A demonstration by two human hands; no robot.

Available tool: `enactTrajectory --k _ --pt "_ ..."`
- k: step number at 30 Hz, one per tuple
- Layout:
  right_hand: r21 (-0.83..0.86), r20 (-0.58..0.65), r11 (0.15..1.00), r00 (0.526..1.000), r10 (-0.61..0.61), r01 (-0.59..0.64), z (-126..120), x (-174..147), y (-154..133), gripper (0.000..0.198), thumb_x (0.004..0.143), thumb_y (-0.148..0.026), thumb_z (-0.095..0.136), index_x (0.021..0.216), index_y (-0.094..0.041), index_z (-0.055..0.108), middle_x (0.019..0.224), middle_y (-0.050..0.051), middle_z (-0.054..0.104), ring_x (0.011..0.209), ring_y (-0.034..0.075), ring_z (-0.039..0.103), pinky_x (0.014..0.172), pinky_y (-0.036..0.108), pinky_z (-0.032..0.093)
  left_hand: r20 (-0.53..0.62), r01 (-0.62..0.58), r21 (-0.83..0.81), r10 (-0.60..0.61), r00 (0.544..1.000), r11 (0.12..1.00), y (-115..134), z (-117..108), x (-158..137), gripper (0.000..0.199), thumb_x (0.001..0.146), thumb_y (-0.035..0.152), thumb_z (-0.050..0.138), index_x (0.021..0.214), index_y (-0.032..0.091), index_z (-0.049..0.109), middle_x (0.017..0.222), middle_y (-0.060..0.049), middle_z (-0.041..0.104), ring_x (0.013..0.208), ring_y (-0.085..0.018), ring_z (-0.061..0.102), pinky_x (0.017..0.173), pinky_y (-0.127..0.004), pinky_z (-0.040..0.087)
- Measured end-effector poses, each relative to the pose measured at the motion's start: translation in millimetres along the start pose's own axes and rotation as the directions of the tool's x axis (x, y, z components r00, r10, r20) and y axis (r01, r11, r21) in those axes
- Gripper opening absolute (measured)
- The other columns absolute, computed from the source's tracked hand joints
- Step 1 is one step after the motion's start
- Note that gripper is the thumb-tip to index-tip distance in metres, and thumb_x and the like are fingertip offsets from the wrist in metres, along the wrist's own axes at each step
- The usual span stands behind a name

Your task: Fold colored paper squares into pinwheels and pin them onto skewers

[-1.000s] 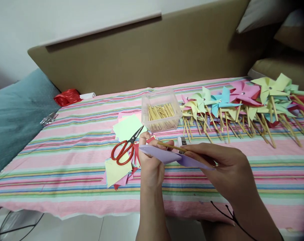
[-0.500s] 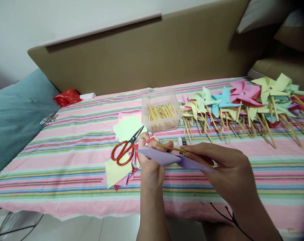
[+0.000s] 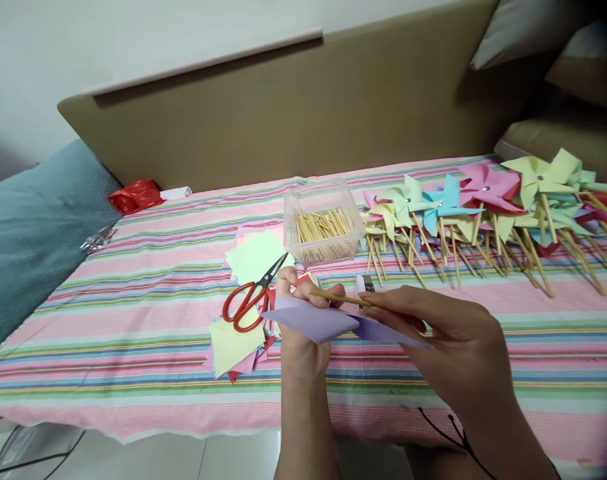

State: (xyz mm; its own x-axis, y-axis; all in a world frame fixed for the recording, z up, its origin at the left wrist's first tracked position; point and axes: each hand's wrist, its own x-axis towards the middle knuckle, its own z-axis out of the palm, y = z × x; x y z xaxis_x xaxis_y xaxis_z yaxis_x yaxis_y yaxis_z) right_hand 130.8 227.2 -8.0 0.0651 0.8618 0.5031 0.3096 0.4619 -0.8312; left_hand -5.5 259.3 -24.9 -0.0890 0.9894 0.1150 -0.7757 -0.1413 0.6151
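A purple paper pinwheel (image 3: 318,319) is held low over the cloth, seen nearly edge-on. My left hand (image 3: 303,333) is closed behind it, its fingers curled and partly hidden by the paper. Across those fingers runs a thin wooden stick (image 3: 339,298). My right hand (image 3: 448,337) pinches the stick's right end between thumb and fingers, close to the pinwheel's middle. Beside my left hand lie red-handled scissors (image 3: 247,308) on coloured paper squares (image 3: 237,343). Just beyond my hands is a small clear box (image 3: 364,285) with dark contents, partly hidden.
A clear plastic tub (image 3: 356,230) of short wooden sticks stands behind my hands. Many finished pinwheels (image 3: 486,188) are piled at the right. A red plastic bag (image 3: 136,196) lies at the far left, near a teal cushion (image 3: 33,233). Striped cloth (image 3: 133,320) covers the surface.
The purple pinwheel has tilted slightly, showing more of its left blade. Both hands keep their hold and have barely moved.
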Motion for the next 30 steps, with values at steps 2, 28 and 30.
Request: enactTrajectory --k 2,28,30 --pt "0.011 0.006 1.0 1.0 0.017 -0.017 0.6 -0.3 1.0 0.023 0.075 -0.011 0.072 0.092 -0.026 0.074 0.084 -0.002 0.075 0.072 0.012 0.066 0.06 0.023 0.051 0.006 0.0 -0.001 0.001 1.0 1.0 0.5 0.6 0.1 0.046 0.062 0.03 0.083 0.083 0.023 0.043 0.054 0.013 0.06 0.064 -0.011 0.07 0.066 -0.021 0.055" --pt "0.038 0.032 0.999 0.999 0.031 -0.032 1.0 0.6 2.0 0.021 0.077 -0.014 0.07 0.093 -0.028 0.075 0.086 0.0 0.075 0.076 0.017 0.069 0.065 0.029 0.054 -0.024 0.009 0.001 -0.009 1.0 1.0 1.1 0.5 0.7 0.046 0.064 0.032 0.082 0.082 0.023 0.04 0.053 0.013 0.058 0.061 -0.012 0.069 0.062 -0.021 0.052" --pt "0.036 0.041 0.999 0.999 0.023 -0.025 1.6 0.7 2.5 0.019 0.078 -0.015 0.069 0.091 -0.028 0.075 0.085 0.0 0.075 0.075 0.017 0.069 0.066 0.03 0.055 -0.031 0.008 0.003 -0.008 0.999 1.0 1.2 0.6 0.8 0.046 0.063 0.031 0.082 0.082 0.023 0.041 0.052 0.013 0.058 0.061 -0.012 0.069 0.061 -0.02 0.052"
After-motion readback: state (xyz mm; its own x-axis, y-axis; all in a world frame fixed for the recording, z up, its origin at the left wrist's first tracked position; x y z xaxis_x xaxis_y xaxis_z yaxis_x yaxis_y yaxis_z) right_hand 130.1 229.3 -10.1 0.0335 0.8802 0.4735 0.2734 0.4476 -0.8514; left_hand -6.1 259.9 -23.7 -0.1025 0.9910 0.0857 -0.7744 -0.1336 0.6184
